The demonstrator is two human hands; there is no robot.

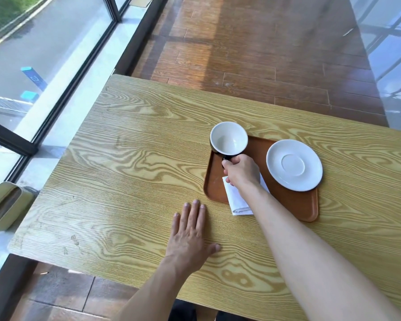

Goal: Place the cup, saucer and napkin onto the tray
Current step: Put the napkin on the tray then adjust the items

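Head view. The right hand [241,170] is closed around the dark handle of the cup [228,138], fingers curled tight and thumb on top, so that the cup hangs tilted with its white inside turned toward the camera. Whether its base touches anything cannot be told; it sits over the 10 o'clock corner of the tray [294,202], partly past the rim, which suggests it is being carried in rather than settled. The handle grip keeps the fingers clear of the bowl and leaves the base free to land flat.

Directly beneath the wrist lies the folded white napkin [237,200], mostly on the tray, its near end overhanging the rim at 6 o'clock onto the desk [130,158]. At 3 o'clock from the hand the white saucer [294,165] rests on the tray, its far and right edges reaching over the rim.

The left hand [190,237] is flat and empty, fingers spread, palm pressed to the desk at 7 o'clock from the tray, probably bracing the body during the reach.

By judgement, only the cup remains to be set down, likely on the saucer's central ring.
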